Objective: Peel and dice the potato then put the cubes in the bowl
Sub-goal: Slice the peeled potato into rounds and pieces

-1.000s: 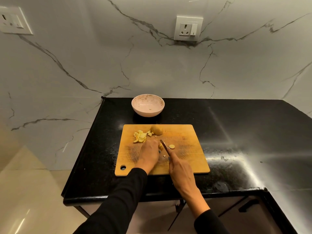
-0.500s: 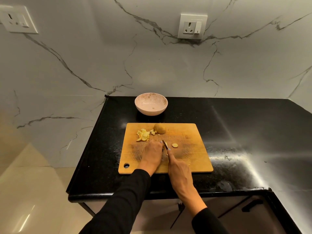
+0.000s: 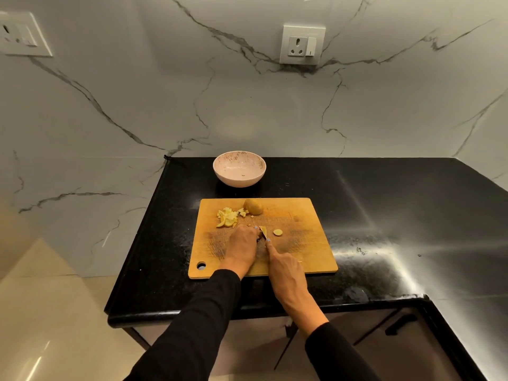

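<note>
1. A white marble-veined wall with a white socket plate (image 3: 302, 45) backs a glossy black stone bench (image 3: 384, 215), which carries a rectangular orange-brown wooden cutting board (image 3: 302, 243) with a hanging hole at its near left corner.
2. Beyond the board's far edge, apart from it, stands a round pale pink bowl (image 3: 239, 171); it looks almost empty, with only a speck inside.
3. At the board's far edge lies an uncut yellow-brown chunk of potato (image 3: 253, 207). Just left of it sits a heap of pale yellow potato cubes (image 3: 228, 218), and a single round potato slice (image 3: 278, 232) lies alone to the right of the hands.
4. The left hand (image 3: 242, 247) is curled down over a small piece of potato, pinning it to the board; the piece itself is mostly hidden.
5. The right hand (image 3: 286, 268) grips the handle of a small steel-bladed knife (image 3: 263, 232), index finger stretched along its spine.
6. Against a second ago, the blade has come down from a raised slant and now lies low, tight against the left fingertips, so a cut is probably being driven through.
7. Judged from this, dicing is midway: one chunk and a slice remain, and no cubes have reached the bowl.
</note>
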